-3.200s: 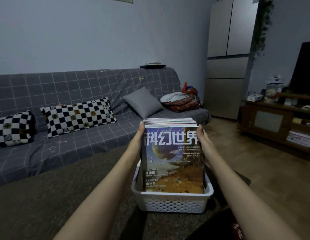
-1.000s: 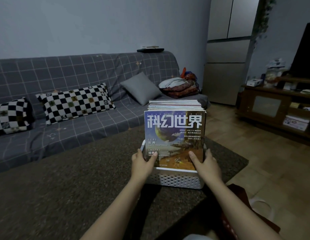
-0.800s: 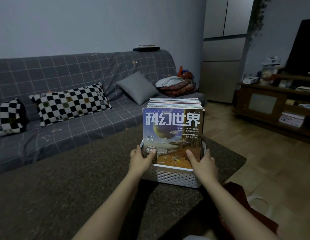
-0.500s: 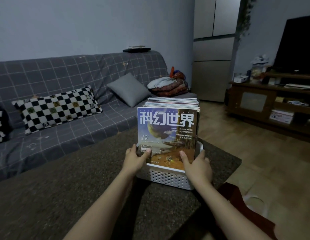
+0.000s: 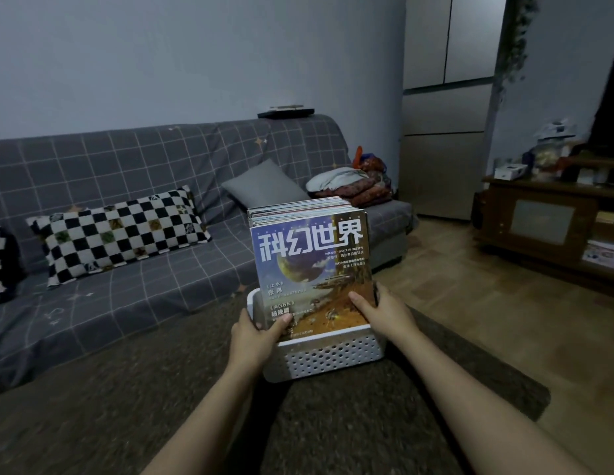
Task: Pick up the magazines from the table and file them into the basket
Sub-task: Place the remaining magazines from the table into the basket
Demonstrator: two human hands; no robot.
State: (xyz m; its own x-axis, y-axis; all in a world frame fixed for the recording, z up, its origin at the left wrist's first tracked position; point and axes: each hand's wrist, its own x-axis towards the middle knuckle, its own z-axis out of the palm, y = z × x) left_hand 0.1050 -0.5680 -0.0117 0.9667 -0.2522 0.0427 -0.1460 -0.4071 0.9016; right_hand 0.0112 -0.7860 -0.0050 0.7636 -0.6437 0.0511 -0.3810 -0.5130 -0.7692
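One white perforated plastic basket [image 5: 329, 354] stands on the dark speckled table [image 5: 127, 406], near its far right corner. A stack of magazines [image 5: 312, 269] stands upright in the basket, filed one behind another; the front one shows a blue and orange cover with large white characters, and behind it only thin top edges show, too many and too fine to count. The stack rises well above the basket's rim and tilts a little to the left.

Two bare hands are at the basket. The left hand [image 5: 252, 337] grips the near left corner, its thumb laid across the lower left of the front cover and its fingers hidden behind the basket's side. The right hand [image 5: 387, 311] holds the right side of the stack just above the rim, thumb pressed flat on the cover's lower right and fingers curled round the edge of the magazines. Both forearms reach in from the near edge of the table.

Beyond the table's far edge runs one long grey grid-patterned sofa [image 5: 93, 186]. On it lie two black-and-white chequered cushions [image 5: 120, 231], one of them cut by the left border of the view, one plain grey cushion [image 5: 264, 186], and one heap of folded cloth [image 5: 350, 183] at the right end. One flat dark object [image 5: 285, 113] rests on the sofa's back. To the right stand one tall pale cabinet [image 5: 446, 108] and one brown wooden low unit [image 5: 545, 221] carrying small items too blurred to tell.
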